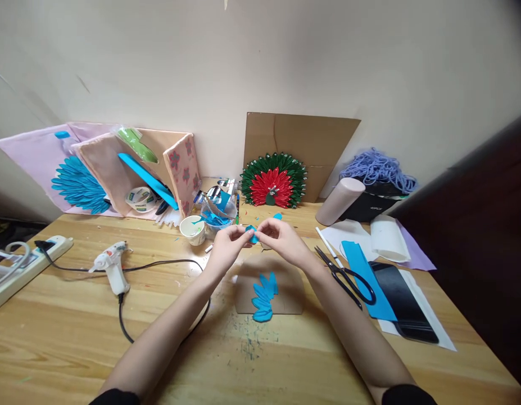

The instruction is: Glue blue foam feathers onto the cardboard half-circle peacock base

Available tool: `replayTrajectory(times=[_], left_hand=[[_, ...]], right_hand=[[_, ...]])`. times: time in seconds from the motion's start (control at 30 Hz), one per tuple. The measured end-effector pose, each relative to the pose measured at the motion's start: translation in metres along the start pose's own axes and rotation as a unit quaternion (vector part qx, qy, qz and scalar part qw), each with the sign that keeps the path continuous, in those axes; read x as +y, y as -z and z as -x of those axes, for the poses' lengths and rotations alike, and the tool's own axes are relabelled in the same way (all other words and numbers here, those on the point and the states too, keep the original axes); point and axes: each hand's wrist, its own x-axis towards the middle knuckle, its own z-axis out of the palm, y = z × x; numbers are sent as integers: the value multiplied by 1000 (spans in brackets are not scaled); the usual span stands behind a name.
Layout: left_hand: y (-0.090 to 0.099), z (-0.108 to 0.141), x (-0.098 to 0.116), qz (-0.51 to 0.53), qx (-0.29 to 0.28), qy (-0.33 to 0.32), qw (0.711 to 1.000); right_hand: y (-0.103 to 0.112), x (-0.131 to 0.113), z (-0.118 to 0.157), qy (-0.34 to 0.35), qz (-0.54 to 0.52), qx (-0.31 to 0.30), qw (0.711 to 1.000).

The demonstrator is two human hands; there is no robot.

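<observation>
Pinching 1 blue piece [254,238] lightly, probably because it is small, the left hand [227,246] and right hand [285,241] share it above the counter [75,332], near the far side of the cardboard [244,293] carrying blue petals [265,293].

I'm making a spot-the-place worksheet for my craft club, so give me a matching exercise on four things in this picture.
Things:
1. Small blue piece
2. Glue gun
3. Scissors
4. Red and green fan-shaped craft

Places and states:
A. In front of an upright cardboard panel
B. Partly over a flat blue strip
C. Pinched between the left hand and the right hand
D. White, with a black cord coming from its lower end

Right pairs: 1-C, 2-D, 3-B, 4-A
</observation>
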Motion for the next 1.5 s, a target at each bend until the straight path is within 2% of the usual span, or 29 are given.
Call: replayTrajectory(times=[0.17,0.27,0.43,0.57,0.77,0.9,1.1,1.3,1.5], left_hand=[[-4,5,9,52,-14,33,998],[-4,8,10,15,-35,19,999],[1,10,9,-76,-76,-20,994],[3,9,9,-64,-105,-6,992],[6,6,11,-26,-141,30,989],[6,8,12,-45,-141,22,989],[4,12,15,-82,-106,-1,991],[6,11,22,8,-148,64,987],[9,12,28,23,-153,89,984]], right_hand=[[-5,-11,5,25,6,74,997],[-2,-12,8,49,25,68,996],[4,-11,9,126,89,50,987],[5,-11,8,160,112,41,980],[4,-9,9,173,132,54,974],[3,-10,10,186,146,58,970],[3,-12,11,204,150,60,966],[3,-7,11,313,217,79,921],[5,-3,13,376,280,79,880]])
